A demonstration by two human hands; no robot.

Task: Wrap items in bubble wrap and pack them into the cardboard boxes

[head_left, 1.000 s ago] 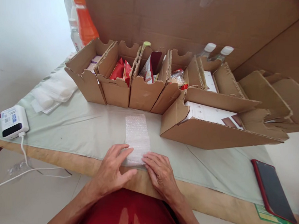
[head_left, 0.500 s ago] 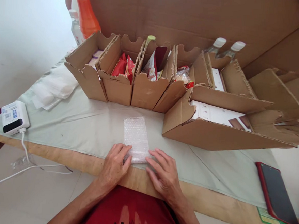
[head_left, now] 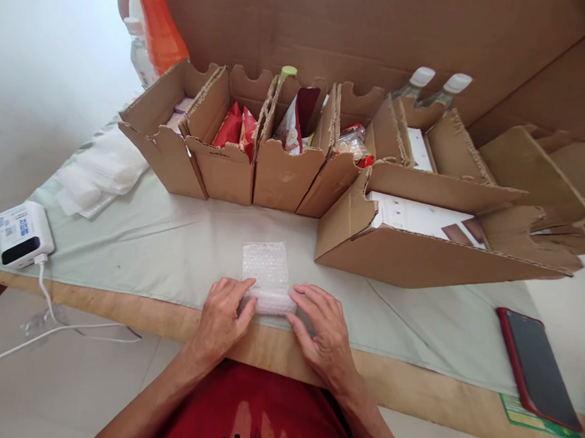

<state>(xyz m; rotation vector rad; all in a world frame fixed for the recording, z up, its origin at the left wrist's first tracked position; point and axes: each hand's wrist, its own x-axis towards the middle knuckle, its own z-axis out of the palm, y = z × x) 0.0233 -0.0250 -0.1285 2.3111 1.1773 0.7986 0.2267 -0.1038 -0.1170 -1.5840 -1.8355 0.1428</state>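
Note:
A piece of clear bubble wrap (head_left: 265, 264) lies on the pale green cloth near the table's front edge. Its near end is rolled into a short, thick tube, while the far part stays flat. With thumb and fingers, my left hand (head_left: 225, 310) grips the left end of the roll. At the right end, my right hand (head_left: 322, 323) holds it the same way, fingertips on top and thumb at the near side. Whether anything is inside the roll cannot be made out.
Cardboard bins (head_left: 227, 177) with snack packets line the back. A bin (head_left: 440, 262) with a white box stands at right. A phone (head_left: 538, 368) lies at the right edge. Folded bubble wrap (head_left: 101, 172) and a white corded device (head_left: 26, 234) are at left.
The bubble wrap's near end has been rolled up thicker, and its flat part has become shorter. Both hands remain at its two ends, now closed around the roll.

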